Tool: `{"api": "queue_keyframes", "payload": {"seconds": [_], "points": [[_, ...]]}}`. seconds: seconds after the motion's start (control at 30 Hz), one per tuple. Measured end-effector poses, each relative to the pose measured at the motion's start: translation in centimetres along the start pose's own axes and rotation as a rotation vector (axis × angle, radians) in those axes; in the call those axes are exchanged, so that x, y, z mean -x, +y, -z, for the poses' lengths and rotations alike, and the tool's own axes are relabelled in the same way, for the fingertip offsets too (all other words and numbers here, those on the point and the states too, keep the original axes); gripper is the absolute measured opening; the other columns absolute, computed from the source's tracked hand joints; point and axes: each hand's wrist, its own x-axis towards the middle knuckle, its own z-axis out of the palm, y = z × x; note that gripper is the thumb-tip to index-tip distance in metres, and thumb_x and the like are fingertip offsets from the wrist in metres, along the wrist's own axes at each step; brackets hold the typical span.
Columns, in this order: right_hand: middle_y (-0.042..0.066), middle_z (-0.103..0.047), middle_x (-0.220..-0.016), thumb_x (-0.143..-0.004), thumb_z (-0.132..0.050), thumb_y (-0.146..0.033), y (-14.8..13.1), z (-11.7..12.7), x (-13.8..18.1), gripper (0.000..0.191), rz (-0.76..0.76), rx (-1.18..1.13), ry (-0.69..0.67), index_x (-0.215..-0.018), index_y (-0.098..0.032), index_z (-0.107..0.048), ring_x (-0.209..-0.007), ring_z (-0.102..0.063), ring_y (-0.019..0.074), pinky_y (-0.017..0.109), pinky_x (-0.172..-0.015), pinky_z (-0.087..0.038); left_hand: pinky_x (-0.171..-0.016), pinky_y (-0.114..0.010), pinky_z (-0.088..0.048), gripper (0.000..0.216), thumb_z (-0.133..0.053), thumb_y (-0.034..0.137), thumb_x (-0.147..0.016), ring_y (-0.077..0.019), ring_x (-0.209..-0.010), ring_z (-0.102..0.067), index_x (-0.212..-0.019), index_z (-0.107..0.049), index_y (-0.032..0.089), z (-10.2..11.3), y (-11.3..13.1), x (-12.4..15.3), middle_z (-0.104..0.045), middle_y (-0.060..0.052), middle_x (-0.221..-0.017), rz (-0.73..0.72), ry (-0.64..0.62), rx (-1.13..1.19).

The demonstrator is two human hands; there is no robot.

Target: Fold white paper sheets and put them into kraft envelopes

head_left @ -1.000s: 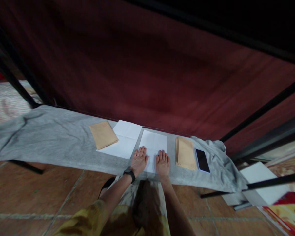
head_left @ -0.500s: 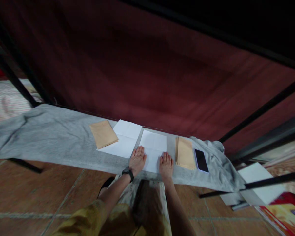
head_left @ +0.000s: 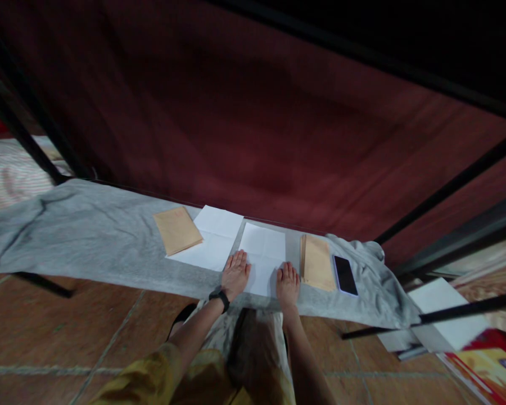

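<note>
A creased white sheet of paper lies on the grey cloth in front of me. My left hand, with a dark watch on its wrist, rests flat at the sheet's left edge, fingers stretched out. Palm down at the right edge is my right hand, its fingers extended and nothing in it. To the left, a second white paper with a fold line lies partly under some brown envelopes. A stack of brown envelopes sits just right of my right hand.
Beyond the right stack lies a phone with a dark screen. The grey cloth covers a narrow bench against a dark red panel. Black metal bars flank both ends. A white box and a red-yellow package are at lower right.
My right hand has shifted slightly to the right along the sheet's edge. The left hand and the papers look unmoved.
</note>
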Motion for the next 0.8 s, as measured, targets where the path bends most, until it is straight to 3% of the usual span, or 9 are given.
{"api": "queue_keyframes", "payload": {"seconds": [0.27, 0.6, 0.8], "points": [[0.023, -0.052, -0.146, -0.102, -0.026, -0.035, 0.4, 0.2, -0.8, 0.055, -0.028, -0.091, 0.065, -0.139, -0.005, -0.054, -0.137, -0.045, 0.0312, 0.049, -0.111, -0.035, -0.122, -0.042, -0.020, 0.056, -0.027, 0.031, -0.100, -0.0222, -0.148, -0.031, -0.149, -0.041, 0.008, -0.2, 0.1, 0.1, -0.040, -0.013, -0.156, -0.020, 0.042, 0.009], [0.020, -0.048, -0.149, -0.101, -0.029, -0.030, -2.6, -0.8, -1.6, 0.052, 0.197, -0.182, 0.116, -0.145, -0.008, -0.047, -0.142, -0.039, 0.0282, 0.051, -0.113, -0.036, -0.122, -0.045, -0.019, 0.056, -0.029, 0.031, -0.100, -0.0266, -0.146, -0.035, -0.147, -0.044, 0.006, 0.0, 1.1, -0.5, -0.045, -0.017, -0.153, 0.037, 0.040, -0.007], [0.018, -0.046, -0.152, -0.103, -0.029, -0.028, -3.5, -0.9, -1.4, 0.050, 0.285, -0.126, 0.046, -0.146, -0.007, -0.045, -0.144, -0.037, 0.0262, 0.046, -0.116, -0.032, -0.122, -0.042, -0.022, 0.055, -0.028, 0.028, -0.100, -0.0250, -0.148, -0.032, -0.148, -0.041, 0.005, -0.2, 2.7, -1.8, -0.042, -0.017, -0.155, -0.095, -0.021, 0.042]]}}
